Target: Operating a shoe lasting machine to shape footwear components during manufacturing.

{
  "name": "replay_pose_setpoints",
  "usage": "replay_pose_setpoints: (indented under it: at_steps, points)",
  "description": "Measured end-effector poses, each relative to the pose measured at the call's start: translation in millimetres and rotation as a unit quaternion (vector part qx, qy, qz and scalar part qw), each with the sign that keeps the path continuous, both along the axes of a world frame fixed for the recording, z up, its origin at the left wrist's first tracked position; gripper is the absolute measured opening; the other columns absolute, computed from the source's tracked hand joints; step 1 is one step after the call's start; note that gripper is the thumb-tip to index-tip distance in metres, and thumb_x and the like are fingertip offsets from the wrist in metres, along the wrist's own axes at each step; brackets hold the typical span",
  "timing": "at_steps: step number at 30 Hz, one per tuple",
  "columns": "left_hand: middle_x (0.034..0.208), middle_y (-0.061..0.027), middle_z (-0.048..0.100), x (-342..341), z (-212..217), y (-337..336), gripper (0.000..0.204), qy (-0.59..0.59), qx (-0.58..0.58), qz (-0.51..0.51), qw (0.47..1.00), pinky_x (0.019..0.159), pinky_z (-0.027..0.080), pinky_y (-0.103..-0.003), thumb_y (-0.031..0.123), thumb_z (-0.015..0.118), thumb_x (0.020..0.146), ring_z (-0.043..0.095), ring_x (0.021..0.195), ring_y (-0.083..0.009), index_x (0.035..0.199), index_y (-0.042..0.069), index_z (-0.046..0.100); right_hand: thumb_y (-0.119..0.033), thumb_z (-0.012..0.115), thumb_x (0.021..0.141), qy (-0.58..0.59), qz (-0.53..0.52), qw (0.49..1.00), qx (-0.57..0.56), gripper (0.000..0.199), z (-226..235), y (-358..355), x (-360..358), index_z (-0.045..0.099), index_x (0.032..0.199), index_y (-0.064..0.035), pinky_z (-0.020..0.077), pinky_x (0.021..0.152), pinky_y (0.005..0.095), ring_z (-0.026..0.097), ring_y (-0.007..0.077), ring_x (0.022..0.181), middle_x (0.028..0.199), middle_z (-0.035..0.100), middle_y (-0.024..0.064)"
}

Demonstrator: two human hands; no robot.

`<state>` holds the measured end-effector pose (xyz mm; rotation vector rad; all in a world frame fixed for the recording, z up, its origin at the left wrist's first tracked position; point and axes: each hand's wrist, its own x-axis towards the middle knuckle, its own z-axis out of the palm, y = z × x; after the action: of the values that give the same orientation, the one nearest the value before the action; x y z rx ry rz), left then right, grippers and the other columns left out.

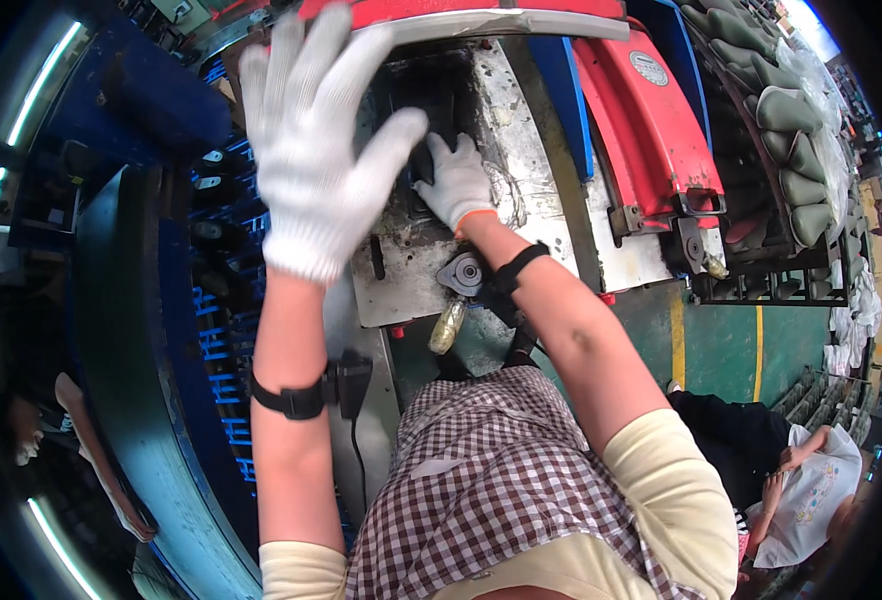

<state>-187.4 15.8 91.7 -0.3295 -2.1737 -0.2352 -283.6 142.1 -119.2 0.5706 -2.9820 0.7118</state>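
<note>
The left hand (316, 140) wears a white knitted glove. It is lifted up high, close to the camera, with its fingers spread wide apart. It holds nothing. It looks a bit blurry. This big hand blocks part of the dark hollow mould (431, 110) that sits in the grey, scratched metal plate (521, 180).

The right hand (454, 180) wears the same kind of white glove, with an orange edge at the wrist. It reaches down onto the dark mould and its fingers bend against it. I cannot tell if it grips anything, because the spot under the fingers is dark.

Both arms have a black strap around them, one on the left wrist (291, 400) and one on the right forearm (521, 265). A small black box hangs from the left strap.

Just below the plate's edge is a round grey metal knob (463, 272), and under that a small clear yellowish bottle (447, 326).

To the right of the plate stands a red metal machine cover (651, 120), tilted open. Further right is a dark wire rack full of grey-green shoe shapes (796, 150). To the left is a blue plastic crate wall (216, 300).

The floor (741, 340) is green with yellow lines. At the lower right sits another person in a white shirt (811, 500), well apart from the hands.
</note>
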Motion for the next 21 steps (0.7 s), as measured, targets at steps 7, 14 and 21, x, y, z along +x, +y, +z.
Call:
replay_pose_setpoints:
  at_steps: [7, 14, 21]
  points:
    - [0.151, -0.0170, 0.045, 98.5, -133.9, -12.8, 0.070, -0.247, 0.661, -0.085, 0.704, 0.118, 0.034, -0.046, 0.036, 0.063, 0.098, 0.045, 0.139, -0.0324, 0.153, 0.002, 0.036, -0.032, 0.072, 0.089, -0.323, -0.066, 0.766, -0.552, 0.071, 32.7, 33.9, 28.1, 0.038, 0.142, 0.0025, 0.0464, 0.104, 0.0364, 0.058, 0.0246, 0.120, 0.126, 0.059, 0.0176]
    - [0.150, -0.0188, 0.047, 135.4, -173.4, -8.1, 0.088, -0.170, 0.907, -0.244, 0.299, 0.118, 0.036, -0.048, 0.060, 0.059, 0.090, 0.048, 0.138, -0.0328, 0.153, 0.004, 0.036, -0.022, 0.067, 0.091, -0.301, 0.249, 0.829, -0.401, 0.069, 66.1, 24.9, 150.4, 0.035, 0.146, 0.0035, 0.0358, 0.116, 0.0366, 0.047, 0.0329, 0.136, 0.143, 0.051, 0.0208]
    - [0.112, -0.0074, 0.069, 237.9, -254.6, -91.8, 0.037, -0.060, 0.925, 0.118, 0.356, 0.094, 0.055, -0.041, 0.021, 0.064, 0.085, 0.068, 0.103, -0.0240, 0.120, 0.009, 0.064, -0.030, 0.074, 0.082, 0.075, 0.159, 0.984, -0.018, 0.041, 27.7, 63.6, 116.8, 0.067, 0.116, -0.0087, 0.0398, 0.105, 0.0513, 0.059, 0.0379, 0.111, 0.109, 0.067, 0.0150]
